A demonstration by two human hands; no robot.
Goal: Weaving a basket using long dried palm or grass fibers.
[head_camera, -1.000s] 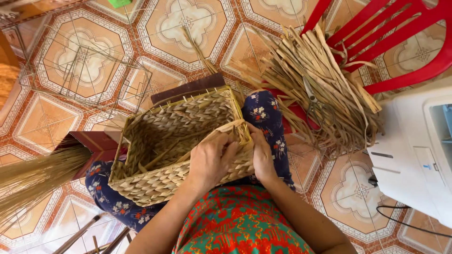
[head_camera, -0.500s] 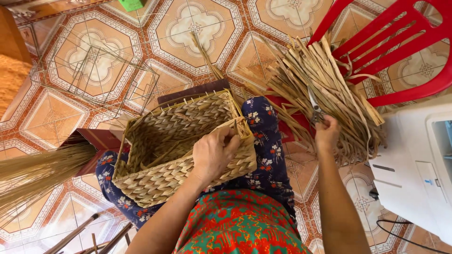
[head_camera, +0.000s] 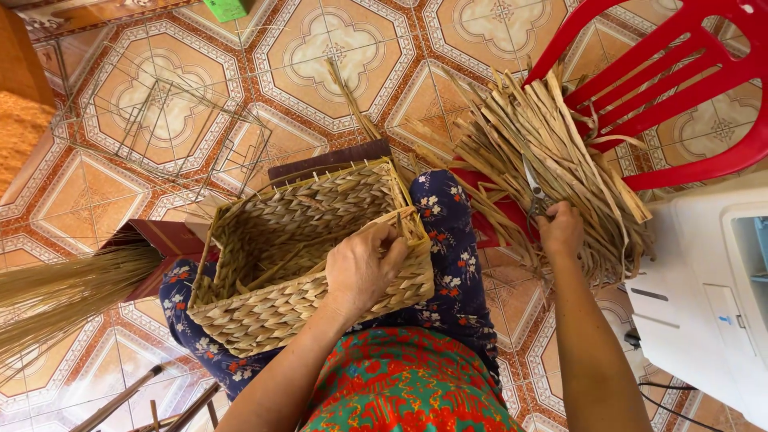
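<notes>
1. Floor (head_camera: 336, 48): tiled, open room ahead of the knees; crowded at the right by the red chair (head_camera: 680, 88) and a white machine (head_camera: 712, 296), at the left by a broom (head_camera: 56, 296) and a wire frame (head_camera: 168, 120)
2. Basket (head_camera: 304, 264): woven, open side up, on the lap across the floral trousers (head_camera: 456, 264); it overhangs the knees, so it could tip forward if the grip eases
3. Bundle of dried strips (head_camera: 552, 160): leans on the chair seat, loose ends fanned out; pulling from it could drag others onto the floor
4. Left hand (head_camera: 364, 268): fingers curled over the basket's near rim, thumb outside, holding it
5. Right hand (head_camera: 560, 232): closed at the bundle around scissors (head_camera: 534, 192), blades among the strips; could snag or nick
</notes>
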